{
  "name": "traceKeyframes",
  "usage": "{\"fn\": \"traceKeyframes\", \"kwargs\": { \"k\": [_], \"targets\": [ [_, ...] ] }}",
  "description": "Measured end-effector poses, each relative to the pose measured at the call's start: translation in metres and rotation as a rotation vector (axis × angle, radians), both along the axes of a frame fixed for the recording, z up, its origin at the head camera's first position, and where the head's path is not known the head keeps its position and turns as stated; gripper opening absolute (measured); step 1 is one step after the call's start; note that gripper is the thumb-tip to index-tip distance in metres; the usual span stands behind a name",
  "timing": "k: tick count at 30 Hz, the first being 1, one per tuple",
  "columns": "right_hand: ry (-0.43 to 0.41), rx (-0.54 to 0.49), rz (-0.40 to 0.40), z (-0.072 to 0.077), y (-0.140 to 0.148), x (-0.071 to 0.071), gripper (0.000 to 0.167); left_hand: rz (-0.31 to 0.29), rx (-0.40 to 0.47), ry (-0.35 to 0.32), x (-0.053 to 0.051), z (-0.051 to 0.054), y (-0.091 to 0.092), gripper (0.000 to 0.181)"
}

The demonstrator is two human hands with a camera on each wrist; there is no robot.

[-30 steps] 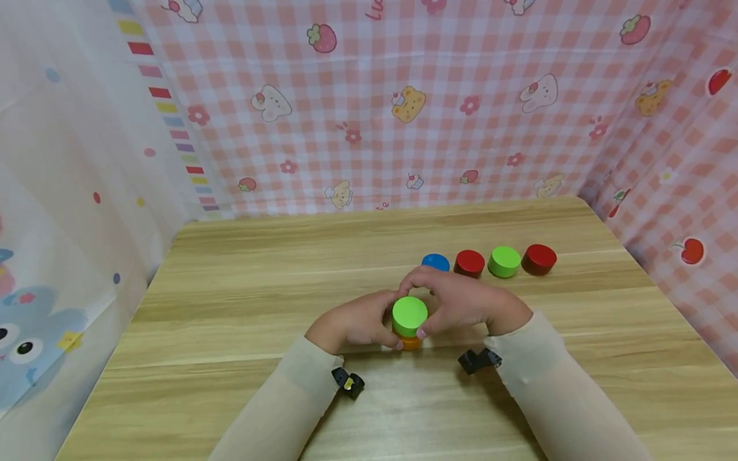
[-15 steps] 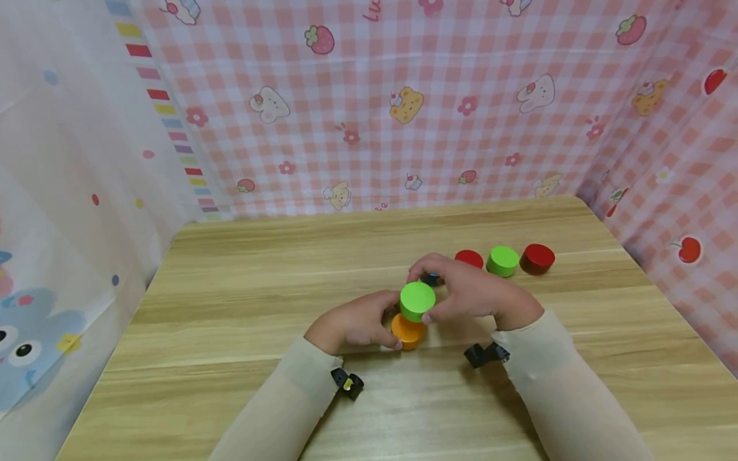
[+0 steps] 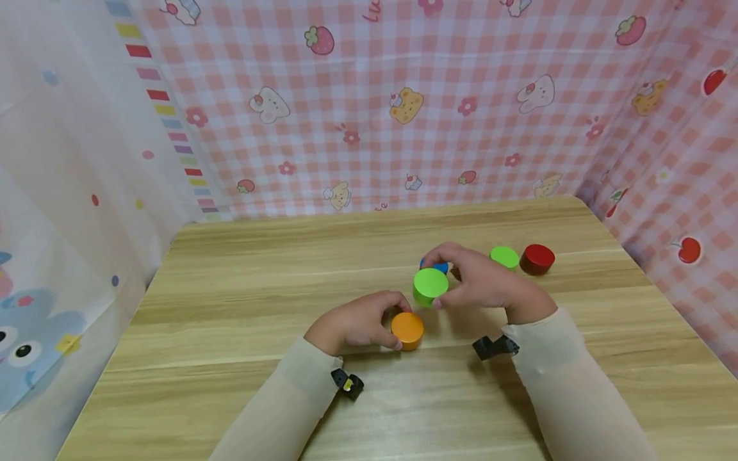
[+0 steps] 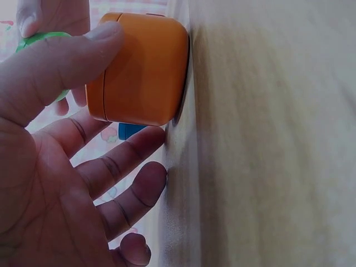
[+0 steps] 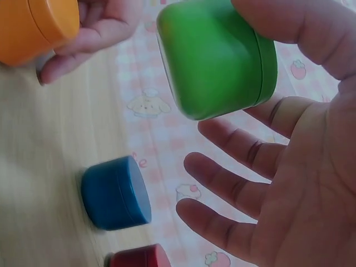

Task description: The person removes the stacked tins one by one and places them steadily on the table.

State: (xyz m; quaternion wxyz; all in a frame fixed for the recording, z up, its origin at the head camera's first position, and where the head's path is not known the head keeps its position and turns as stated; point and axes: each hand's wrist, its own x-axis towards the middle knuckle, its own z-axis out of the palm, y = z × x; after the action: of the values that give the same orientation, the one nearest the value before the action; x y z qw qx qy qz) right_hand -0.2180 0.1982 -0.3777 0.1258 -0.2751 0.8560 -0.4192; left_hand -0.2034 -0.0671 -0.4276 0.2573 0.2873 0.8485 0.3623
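My left hand (image 3: 359,323) holds an orange round lidded container (image 3: 407,330) on the tabletop, thumb and index finger at its sides. In the left wrist view the other fingers are spread below the orange container (image 4: 146,69). My right hand (image 3: 483,283) pinches a light green round lidded container (image 3: 430,287) between thumb and fingers. The right wrist view shows this green container (image 5: 214,61) raised off the table, farther from me than the orange one. Behind it stands a blue container (image 5: 114,192), partly covered by my right hand in the head view.
A second green container (image 3: 505,257) and a red one (image 3: 538,260) stand in a row at the back right. Another red container (image 5: 139,257) shows beside the blue one, hidden by my hand from the head view. Patterned cloth (image 3: 346,147) closes off the table's (image 3: 259,269) back and sides.
The green container has come off the top of the orange one. My right hand has carried it away and to the right, near the blue one. The left hand stays at the orange container.
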Motion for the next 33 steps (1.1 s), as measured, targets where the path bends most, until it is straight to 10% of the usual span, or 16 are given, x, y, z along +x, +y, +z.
{"fn": "traceKeyframes", "kwargs": {
  "k": [33],
  "targets": [
    [-0.046,0.006,-0.261,0.001,0.055,-0.021,0.053,0.026,-0.049,-0.006,0.0,0.001,0.002,0.046]
  ]
}}
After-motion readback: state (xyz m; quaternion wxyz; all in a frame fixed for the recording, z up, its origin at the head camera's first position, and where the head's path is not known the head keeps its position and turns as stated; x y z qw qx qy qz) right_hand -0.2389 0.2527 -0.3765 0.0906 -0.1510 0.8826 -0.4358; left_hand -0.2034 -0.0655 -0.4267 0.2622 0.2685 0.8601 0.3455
